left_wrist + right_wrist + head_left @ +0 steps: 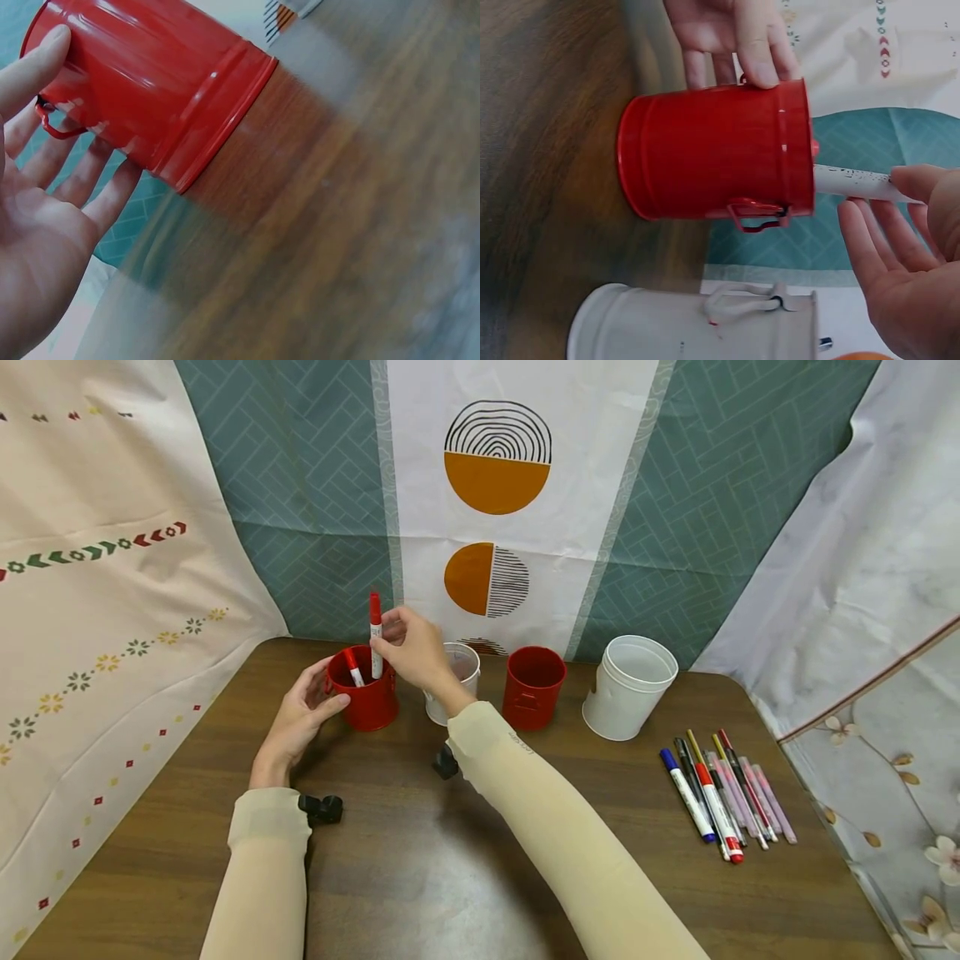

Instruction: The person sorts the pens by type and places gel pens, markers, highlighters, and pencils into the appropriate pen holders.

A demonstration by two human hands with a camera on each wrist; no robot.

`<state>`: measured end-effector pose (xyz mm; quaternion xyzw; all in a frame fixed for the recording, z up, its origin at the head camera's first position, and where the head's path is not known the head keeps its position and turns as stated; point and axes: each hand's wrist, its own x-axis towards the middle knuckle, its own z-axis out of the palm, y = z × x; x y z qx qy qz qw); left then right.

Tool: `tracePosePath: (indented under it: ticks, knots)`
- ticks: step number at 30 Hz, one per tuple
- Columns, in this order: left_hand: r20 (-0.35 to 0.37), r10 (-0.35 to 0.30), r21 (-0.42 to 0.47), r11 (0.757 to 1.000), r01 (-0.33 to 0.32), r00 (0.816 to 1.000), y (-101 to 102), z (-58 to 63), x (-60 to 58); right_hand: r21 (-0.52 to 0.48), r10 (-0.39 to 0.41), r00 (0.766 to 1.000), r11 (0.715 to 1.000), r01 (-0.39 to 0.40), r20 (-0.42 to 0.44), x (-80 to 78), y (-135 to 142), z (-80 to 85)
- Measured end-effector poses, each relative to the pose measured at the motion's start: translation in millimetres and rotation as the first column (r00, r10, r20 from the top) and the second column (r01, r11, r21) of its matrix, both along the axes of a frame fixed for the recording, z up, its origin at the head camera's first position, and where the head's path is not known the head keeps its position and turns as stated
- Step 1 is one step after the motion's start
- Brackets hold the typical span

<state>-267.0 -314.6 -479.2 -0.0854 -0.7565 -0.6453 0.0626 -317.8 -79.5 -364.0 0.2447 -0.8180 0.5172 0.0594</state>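
Note:
At the far left of the table, a red bucket (372, 706) stands upright. My left hand (300, 714) holds it from the left; in the left wrist view the thumb (49, 56) lies on its wall and the fingers reach behind. Above its rim my right hand (416, 647) pinches a red-capped white marker (376, 610), cap up, its lower end at or inside the bucket's mouth. A second red marker (353, 667) leans inside the same bucket. The right wrist view shows the gripped marker's white barrel (847, 180) passing the rim; its lower tip is hidden.
A white bucket (452, 681), partly behind my right hand, another red bucket (534, 693) and a larger white bucket (628, 693) stand along the back. Several markers and pens (723, 797) lie in a pile at the right. Curtains (322, 510) hang behind the wooden table (390, 860).

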Motion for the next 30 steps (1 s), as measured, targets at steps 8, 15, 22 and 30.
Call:
tracePosePath:
  ticks: [8,15,22,30]
  knots:
    - [-0.007,0.002,0.006,1.0,-0.002,1.0,0.5,1.3,1.5,0.041,-0.015,1.0,0.999,0.014,0.027,-1.5,-2.6,-10.4]
    - [0.004,-0.005,0.021,1.0,0.005,1.0,-0.7,-0.1,0.2,0.034,-0.011,0.998,0.999,0.009,0.059,-1.7,-4.0,-13.9]
    - [0.02,-0.004,0.012,1.0,0.004,1.0,-0.7,-0.4,1.1,0.032,-0.021,0.996,0.999,0.019,0.083,-3.0,-4.1,-17.3]
    - [0.003,-0.014,0.01,1.0,0.014,1.0,-1.2,-0.6,0.9,0.043,0.002,0.998,0.999,-0.005,0.056,-2.4,0.3,-17.3]
